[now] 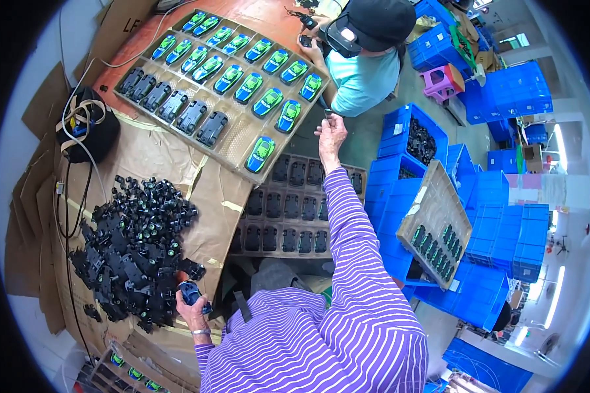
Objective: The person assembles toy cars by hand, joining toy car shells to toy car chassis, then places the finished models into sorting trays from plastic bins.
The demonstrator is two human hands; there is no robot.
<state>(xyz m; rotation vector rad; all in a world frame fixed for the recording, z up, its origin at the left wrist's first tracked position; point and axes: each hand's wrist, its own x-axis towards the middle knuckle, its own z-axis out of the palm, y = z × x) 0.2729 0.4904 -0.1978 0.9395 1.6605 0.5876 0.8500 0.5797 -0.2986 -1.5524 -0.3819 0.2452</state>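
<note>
At the lower edge of the heap of black toy car chassis (137, 249), my left hand (189, 310) is closed around a dark blue toy car (191, 293). My right arm reaches far forward, past the right edge of a big tray (242, 141). There my right hand (332, 134) has its fingers drawn together around a small dark thing that I cannot make out. Rows of blue and green toy cars (248, 88) lie in the tray's pockets. Its near left row holds several dark chassis (190, 116).
Below the big tray's right side sits another tray (288, 252) of dark chassis. Blue crates (387, 196) stand at right, with a tilted tray (432, 183) of small parts leaning there. A co-worker (360, 72) works at the far side. A black bag (88, 128) lies at left.
</note>
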